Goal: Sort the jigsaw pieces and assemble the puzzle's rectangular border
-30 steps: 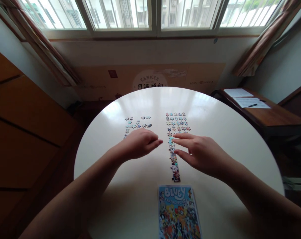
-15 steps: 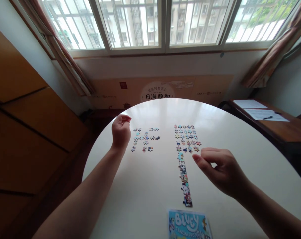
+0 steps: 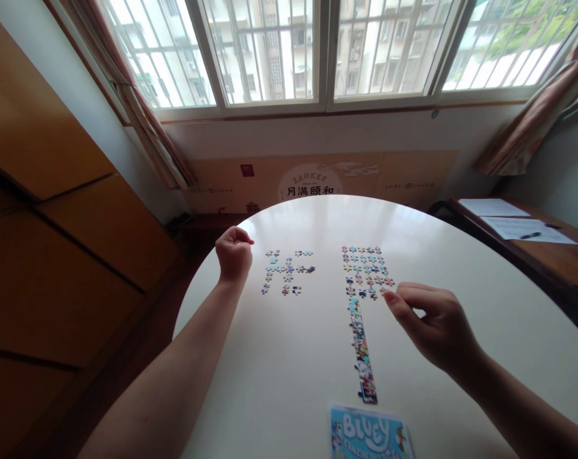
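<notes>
The joined jigsaw strip lies flat on the round table, long and narrow, its far end pointing to about 12 o'clock and its near end to 6, leaning slightly towards 5. Counting the strip as the clock's centre, a block of loose pieces sits in rows at 12, just beyond the far end, a looser scatter of pieces at 10, and a blue Bluey cover at 6, cut by the lower edge of view.

The left hand, at 10 o'clock, is curled into a loose fist beside the scatter, forearm slanting up from 7; I cannot tell whether it has anything inside. The right hand, at 2, has its fingers bent in and thumb tip by the block's near right corner; whether it pinches a piece I cannot tell.

The tabletop is smooth, white and glossy; the pieces are small, knobbed and multicoloured
</notes>
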`<state>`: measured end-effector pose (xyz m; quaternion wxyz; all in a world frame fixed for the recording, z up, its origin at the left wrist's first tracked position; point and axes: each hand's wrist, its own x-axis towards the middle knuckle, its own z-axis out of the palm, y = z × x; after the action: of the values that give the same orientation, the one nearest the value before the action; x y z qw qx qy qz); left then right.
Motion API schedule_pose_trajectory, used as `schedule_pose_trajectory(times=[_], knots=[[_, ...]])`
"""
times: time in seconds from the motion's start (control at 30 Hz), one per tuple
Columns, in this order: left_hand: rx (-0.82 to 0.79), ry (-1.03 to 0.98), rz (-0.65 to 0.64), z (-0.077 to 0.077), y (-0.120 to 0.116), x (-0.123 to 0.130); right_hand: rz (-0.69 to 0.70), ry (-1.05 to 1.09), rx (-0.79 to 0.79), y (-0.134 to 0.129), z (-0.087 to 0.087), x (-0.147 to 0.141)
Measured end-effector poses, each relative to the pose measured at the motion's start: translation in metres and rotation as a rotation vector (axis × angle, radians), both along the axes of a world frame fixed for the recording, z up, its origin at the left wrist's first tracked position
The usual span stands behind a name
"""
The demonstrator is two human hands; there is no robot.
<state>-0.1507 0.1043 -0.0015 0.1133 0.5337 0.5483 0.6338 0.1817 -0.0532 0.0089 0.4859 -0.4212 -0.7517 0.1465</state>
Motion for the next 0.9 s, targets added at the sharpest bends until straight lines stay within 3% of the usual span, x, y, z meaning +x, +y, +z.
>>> schedule_pose_trajectory(times=[0.13,0.4,0.6,0.73,0.9], knots=[[-0.115,0.18,0.021,-0.001,0.002,-0.009,0.003,0.015,-0.007,0.001,-0.001,0.002],[-0.366,0.527,-0.125,0.004,-0.009,0.001,0.03,0.012,-0.005,0.001,-0.001,0.002],[-0.514,0.867,-0.165,0.011,-0.016,0.003,0.059,-0.005,0.023,-0.001,0.001,0.0],[-0.531,0.896,-0.146,0.016,-0.018,0.001,0.061,-0.016,0.013,-0.002,-0.002,-0.001],[-0.541,0.931,-0.244,0.014,-0.018,0.001,0.071,-0.028,0.019,-0.002,-0.001,-0.002]])
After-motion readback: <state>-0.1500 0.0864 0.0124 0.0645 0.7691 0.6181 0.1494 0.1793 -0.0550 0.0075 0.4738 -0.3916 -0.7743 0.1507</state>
